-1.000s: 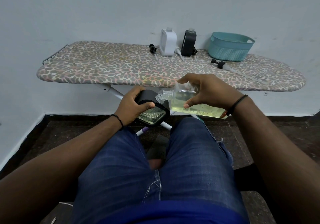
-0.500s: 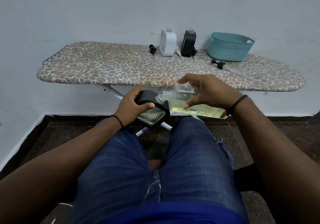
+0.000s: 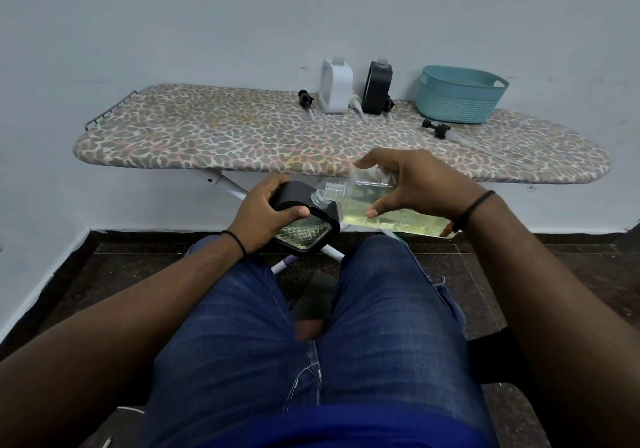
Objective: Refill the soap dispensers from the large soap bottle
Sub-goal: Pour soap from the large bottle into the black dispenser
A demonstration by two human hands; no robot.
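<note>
Large soap bottle [image 3: 377,205], clear rigid plastic, part-full and judged light but slippery, lay tipped near the knees, right hand [image 3: 422,184] grasping its body, mouth at the black dispenser [image 3: 304,222] gripped by left hand [image 3: 263,212].

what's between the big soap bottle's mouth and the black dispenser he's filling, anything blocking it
Nothing visible. The large soap bottle, tilted in the right hand, has its uncapped threaded mouth right at the open neck of the black dispenser held by the left hand.
</note>
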